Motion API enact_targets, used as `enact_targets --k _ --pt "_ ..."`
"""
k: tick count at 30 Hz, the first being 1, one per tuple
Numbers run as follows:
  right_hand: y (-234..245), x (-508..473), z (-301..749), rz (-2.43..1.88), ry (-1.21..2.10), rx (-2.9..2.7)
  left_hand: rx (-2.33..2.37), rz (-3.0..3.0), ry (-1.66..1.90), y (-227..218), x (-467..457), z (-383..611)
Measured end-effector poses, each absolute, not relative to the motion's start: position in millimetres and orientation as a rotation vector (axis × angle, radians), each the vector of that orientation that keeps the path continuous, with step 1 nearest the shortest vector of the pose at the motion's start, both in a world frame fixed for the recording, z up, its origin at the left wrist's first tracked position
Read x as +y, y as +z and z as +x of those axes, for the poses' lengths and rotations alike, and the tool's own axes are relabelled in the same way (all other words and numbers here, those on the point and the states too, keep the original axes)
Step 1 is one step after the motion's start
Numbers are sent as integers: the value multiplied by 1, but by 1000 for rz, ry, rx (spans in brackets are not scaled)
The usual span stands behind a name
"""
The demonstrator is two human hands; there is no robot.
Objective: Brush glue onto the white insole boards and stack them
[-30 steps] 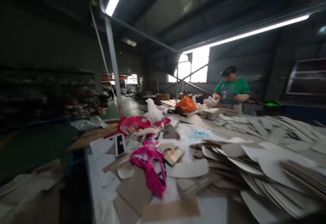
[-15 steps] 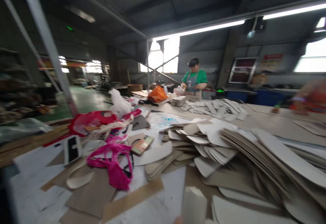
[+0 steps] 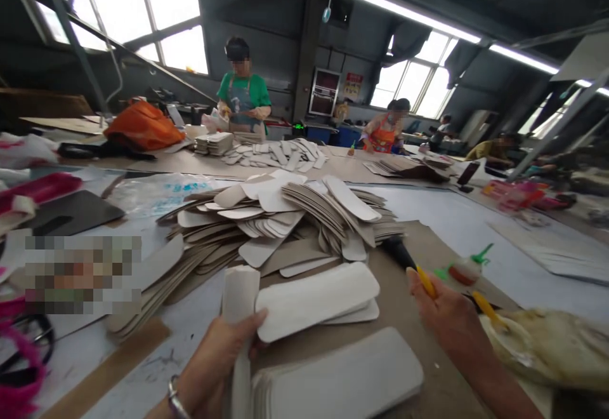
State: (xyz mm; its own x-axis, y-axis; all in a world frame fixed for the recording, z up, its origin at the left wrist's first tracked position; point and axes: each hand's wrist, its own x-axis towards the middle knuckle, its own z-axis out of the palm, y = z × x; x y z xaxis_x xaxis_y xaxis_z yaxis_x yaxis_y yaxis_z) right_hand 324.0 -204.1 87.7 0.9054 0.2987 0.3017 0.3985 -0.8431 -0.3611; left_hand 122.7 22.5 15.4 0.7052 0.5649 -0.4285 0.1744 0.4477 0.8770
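Observation:
My left hand (image 3: 223, 346), with a bracelet at the wrist, is closed on the left end of a white rounded card panel (image 3: 318, 295), thumb on top. A pale folded strip (image 3: 241, 295) stands against that hand. My right hand (image 3: 447, 317) is wrapped around the yellow handle of a dark-ended tool (image 3: 399, 251), which looks like a brush. Its dark end points at the heap of card panels (image 3: 266, 216). Below the held panel lies a neat stack of white panels (image 3: 342, 374).
Right of my right hand are a glue bottle with green nozzle (image 3: 469, 268) and a stained bowl (image 3: 514, 343) with a yellow handle in it. A pink bag (image 3: 19, 355) lies left. People work across the table, one in green (image 3: 243, 92), one in orange (image 3: 382, 128).
My view has swung right and down. Both my hands have come into view, the left closed on a card panel and the right around the yellow-handled tool.

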Motion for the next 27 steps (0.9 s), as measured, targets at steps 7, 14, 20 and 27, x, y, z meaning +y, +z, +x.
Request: enact_targets --k 7,14,20,27 --pt "95 -237 303 -2505 -332 -584 978 1162 312 6 38 129" --pt "107 -253 280 -2544 -327 -487 922 1340 143 12 20 87" --pt "85 -242 254 -2044 291 -524 881 1435 101 0 -14 61" --pt "57 -228 231 -2020 351 -549 946 1627 248 -17 -28 61"
